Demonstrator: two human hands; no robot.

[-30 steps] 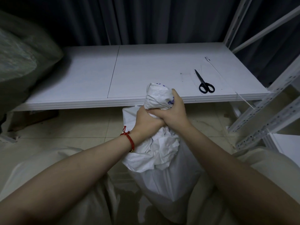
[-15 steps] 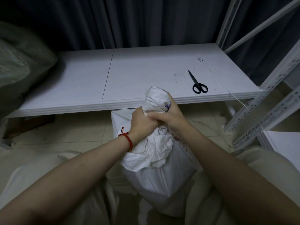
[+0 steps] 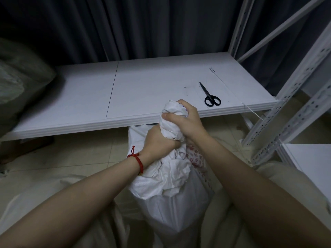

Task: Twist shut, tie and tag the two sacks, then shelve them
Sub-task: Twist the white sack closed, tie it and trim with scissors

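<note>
Sack (image 3: 170, 194) stands upright on the tiled floor (image 3: 80, 154) between our legs (image 3: 44, 197), at centre frame, just to the 6 o'clock side of the shelf (image 3: 143, 90) edge. Its long axis runs from 6 to 12 o'clock, and the bunched neck points up toward 12, its tip overlapping the shelf's front lip as we see it. Red print shows on its side, at 4 o'clock from the neck. Our left hand (image 3: 157, 142), a red bracelet (image 3: 138, 160) on the wrist, grips the neck low down, fingers wrapped round the gathered cloth. Our right hand (image 3: 186, 120) grips the neck just above, touching the left, thumb across the front and fingers curled over the bunch. On the shelf, at 2 o'clock from the hands, black scissors (image 3: 209, 95) lie with blades pointing to about 11 and handles toward us. A thin white cord (image 3: 231, 90) lies just beside them at 3 o'clock and runs off the front edge. A grey sack (image 3: 19, 83) bulks at 9 o'clock. A dark curtain (image 3: 143, 27) hangs at 12, and white rack posts (image 3: 295, 97) stand at 3.
</note>
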